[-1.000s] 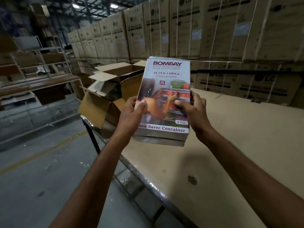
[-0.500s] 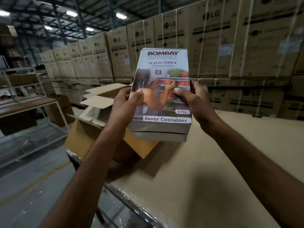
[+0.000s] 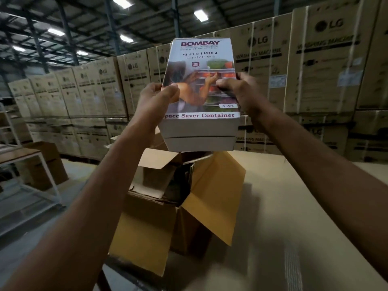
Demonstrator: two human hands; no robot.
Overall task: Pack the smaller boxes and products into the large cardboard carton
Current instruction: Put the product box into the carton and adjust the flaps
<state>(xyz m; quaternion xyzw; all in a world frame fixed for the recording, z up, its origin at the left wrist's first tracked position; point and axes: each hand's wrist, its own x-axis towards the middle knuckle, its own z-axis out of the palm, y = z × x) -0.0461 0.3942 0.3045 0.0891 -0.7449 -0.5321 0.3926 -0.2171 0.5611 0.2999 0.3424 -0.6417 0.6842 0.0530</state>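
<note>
Grip: left hand (image 3: 156,97) and right hand (image 3: 239,89) clasp the boxes (image 3: 200,89), two stacked, above the open carton (image 3: 168,206) near the table (image 3: 294,206) edge. Risk: lower box slips free; upright flap snags descent.

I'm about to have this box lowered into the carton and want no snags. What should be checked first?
1. Both hands grip the Bombay box: left hand, right hand: ok.
2. Box above the open carton: ok.
3. Carton flaps open: ok.
4. Free room inside the carton: cannot tell, dark contents show.
5. Carton seated on the table: not ok, a corner overhangs the edge.
</note>
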